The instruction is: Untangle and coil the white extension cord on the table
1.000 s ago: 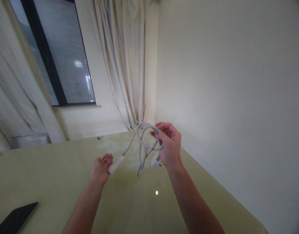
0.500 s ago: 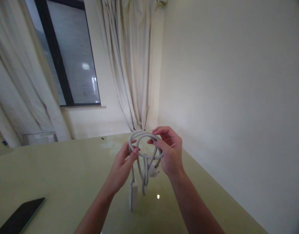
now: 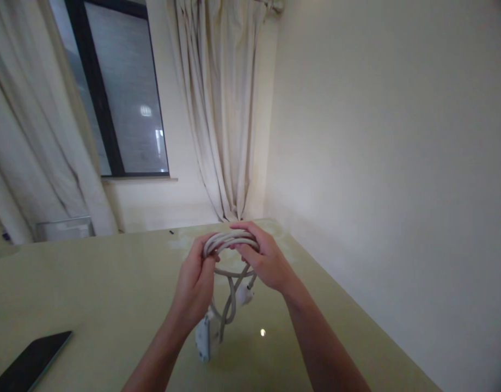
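Coiled in loops between my hands is a light grey cable. My left hand is closed around the left side of the coil. Fingers and thumb of my right hand grip its right side. Below the coil a slack loop hangs down, and a white plug dangles from a cable end near my right wrist. A white power strip hangs at the lower left, below my left hand, partly blurred.
The glossy pale green table lies beneath my hands. A dark tablet-like slab rests at its near left. A small black item lies by the far edge. Curtains, a window and a white wall stand beyond.
The loops, spread in a ring before, are now gathered into a tighter bundle. My right hand has moved left, closer to my left hand. The plug and power strip have swung left.
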The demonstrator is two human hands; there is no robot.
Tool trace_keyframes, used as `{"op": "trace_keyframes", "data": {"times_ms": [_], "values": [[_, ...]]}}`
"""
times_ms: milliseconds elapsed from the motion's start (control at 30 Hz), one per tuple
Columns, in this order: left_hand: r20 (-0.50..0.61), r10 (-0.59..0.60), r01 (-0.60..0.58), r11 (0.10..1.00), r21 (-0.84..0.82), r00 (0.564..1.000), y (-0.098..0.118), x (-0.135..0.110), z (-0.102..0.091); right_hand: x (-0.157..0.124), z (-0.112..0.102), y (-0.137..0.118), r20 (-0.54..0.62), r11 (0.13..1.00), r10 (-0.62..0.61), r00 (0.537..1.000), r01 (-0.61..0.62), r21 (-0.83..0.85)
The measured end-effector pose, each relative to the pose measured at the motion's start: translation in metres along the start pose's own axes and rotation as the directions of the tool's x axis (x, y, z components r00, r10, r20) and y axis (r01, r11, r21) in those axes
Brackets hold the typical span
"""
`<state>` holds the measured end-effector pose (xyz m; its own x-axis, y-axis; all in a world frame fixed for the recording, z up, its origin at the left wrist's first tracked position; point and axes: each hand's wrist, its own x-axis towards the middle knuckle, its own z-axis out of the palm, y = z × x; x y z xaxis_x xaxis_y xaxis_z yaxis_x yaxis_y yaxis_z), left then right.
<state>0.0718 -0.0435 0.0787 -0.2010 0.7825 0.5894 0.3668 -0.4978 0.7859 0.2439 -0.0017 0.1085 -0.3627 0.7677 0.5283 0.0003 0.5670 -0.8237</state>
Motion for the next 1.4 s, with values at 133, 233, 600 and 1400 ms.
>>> {"op": "trace_keyframes", "data": {"times_ms": [133,233,600,1400], "values": [[0.067,0.009,-0.011,0.999,0.039,0.998,-0.008,0.002,-0.004,-0.001,-0.004,0.004,0.115,0.972,-0.092,0.989,0.114,-0.205],[0.115,0.019,-0.024,0.999,0.043,0.993,-0.010,0.005,-0.008,0.001,-0.005,0.008,0.063,0.952,-0.085,0.994,0.100,-0.288],[0.191,-0.269,0.276,0.961,-0.011,0.944,-0.040,0.011,-0.008,0.010,-0.012,0.026,-0.126,0.984,0.018,0.992,-0.040,-0.175],[0.325,-0.235,0.253,0.967,-0.013,0.916,-0.046,0.008,-0.007,0.010,-0.042,0.022,-0.165,0.995,0.100,0.981,-0.102,-0.005]]}}
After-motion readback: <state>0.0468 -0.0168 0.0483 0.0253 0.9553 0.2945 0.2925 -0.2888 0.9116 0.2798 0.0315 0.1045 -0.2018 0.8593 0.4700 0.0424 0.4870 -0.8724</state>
